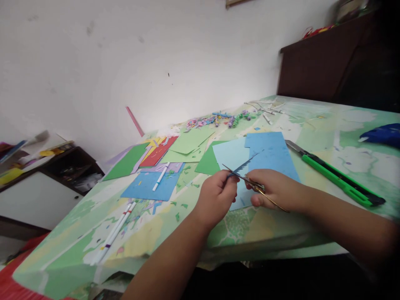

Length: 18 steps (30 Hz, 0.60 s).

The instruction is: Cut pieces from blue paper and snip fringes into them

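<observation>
Head view, so we're looking down at our own two hands over the near edge of the worktop [281, 246], the one with the green patterned cover. Our left hand [215, 199] is clenched, its grip pinching the near end of a thin blue paper strip [243, 166] that looks fringed along one side and slants up and away from the fingers. Our right hand [275, 191] sits just beside it, grip closed around small scissors [246, 180], their blades pointing toward the left hand and crossing right at the strip. Can't tell how far the blades are apart.

Under and just beyond the hands lie light blue paper sheets [268, 156]. Left of those sheets there's a darker blue sheet [150, 187] with a white marker [161, 177] lying on it, and nearer to us, still left, a couple of white pens [117, 231] next to each other. Right of the blue sheets a green utility knife [337, 177] lies diagonally, well apart from the hands. Beyond the sheets on the left we've got a spread of green paper [187, 143], with red paper [156, 155] next to it, and farther back, near the wall, a scatter of small coloured rolled bits [218, 121].
</observation>
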Tool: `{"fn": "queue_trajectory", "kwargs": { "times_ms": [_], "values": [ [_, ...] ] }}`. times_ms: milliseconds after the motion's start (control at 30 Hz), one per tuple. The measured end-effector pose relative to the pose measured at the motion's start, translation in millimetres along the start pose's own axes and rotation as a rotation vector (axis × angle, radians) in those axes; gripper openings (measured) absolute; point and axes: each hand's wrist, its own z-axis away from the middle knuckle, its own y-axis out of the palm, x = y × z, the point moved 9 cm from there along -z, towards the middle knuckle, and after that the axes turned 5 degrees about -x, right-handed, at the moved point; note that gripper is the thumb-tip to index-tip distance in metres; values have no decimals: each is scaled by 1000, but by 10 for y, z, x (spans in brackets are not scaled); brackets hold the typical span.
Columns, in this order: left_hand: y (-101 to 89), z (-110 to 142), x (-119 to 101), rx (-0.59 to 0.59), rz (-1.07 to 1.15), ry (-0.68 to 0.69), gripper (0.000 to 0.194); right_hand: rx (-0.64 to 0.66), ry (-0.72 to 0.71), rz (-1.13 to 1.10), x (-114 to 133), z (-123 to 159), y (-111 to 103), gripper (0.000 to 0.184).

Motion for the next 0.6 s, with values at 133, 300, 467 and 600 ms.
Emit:
{"fn": "queue_trajectory", "kwargs": {
  "times_ms": [133, 300, 467, 600],
  "values": [
    [-4, -8, 11, -1, -32, -7, 16, 13, -3, 9, -2, 10, 11, 45],
    [-18, -22, 0, -16, -47, -14, 19, 28, -10, 37, 2, 14, 29, 43],
    [18, -13, 26, 0, 36, -78, 22, 30, 4, 67, -17, 10, 37, 44],
    [37, -6, 8, 8, 75, -81, 22, 22, 3, 92, -15, 10, 27, 43]
  ]
}}
